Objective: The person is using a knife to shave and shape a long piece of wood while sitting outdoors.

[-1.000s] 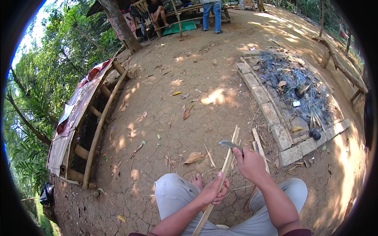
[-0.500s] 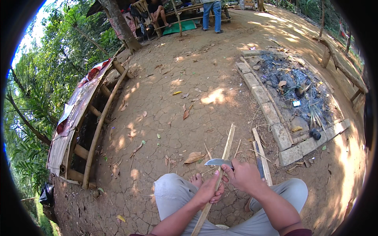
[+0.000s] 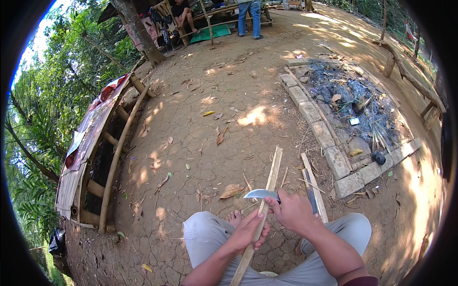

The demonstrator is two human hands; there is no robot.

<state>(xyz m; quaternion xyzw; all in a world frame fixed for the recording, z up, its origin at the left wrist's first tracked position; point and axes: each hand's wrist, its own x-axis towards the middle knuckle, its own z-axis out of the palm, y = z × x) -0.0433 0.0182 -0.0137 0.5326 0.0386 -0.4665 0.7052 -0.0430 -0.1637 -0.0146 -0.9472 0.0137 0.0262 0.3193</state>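
A long, pale split-bamboo strip (image 3: 272,178) slants up and away between my knees. My left hand (image 3: 248,232) is closed round its middle, fingers wrapped about it. In my right hand (image 3: 293,209) is a knife (image 3: 261,193); its dark handle is mostly covered by my fingers. The curved blade points left and lies across the strip, just beyond my left hand. My right thumb is close to the strip; whether it presses on it I cannot tell.
By my right knee lie more bamboo strips (image 3: 315,188) beside a dark, flat length. A block-edged fire pit (image 3: 322,135) with ash is ahead right. At left stands a low bamboo bench (image 3: 125,150). Two people are at the back near a bamboo platform. Dry leaves (image 3: 231,191) dot the cracked ground.
The knife and both hands have shifted very slightly, with the blade still across the strip. The whole view has moved a little; both grips remain the same.
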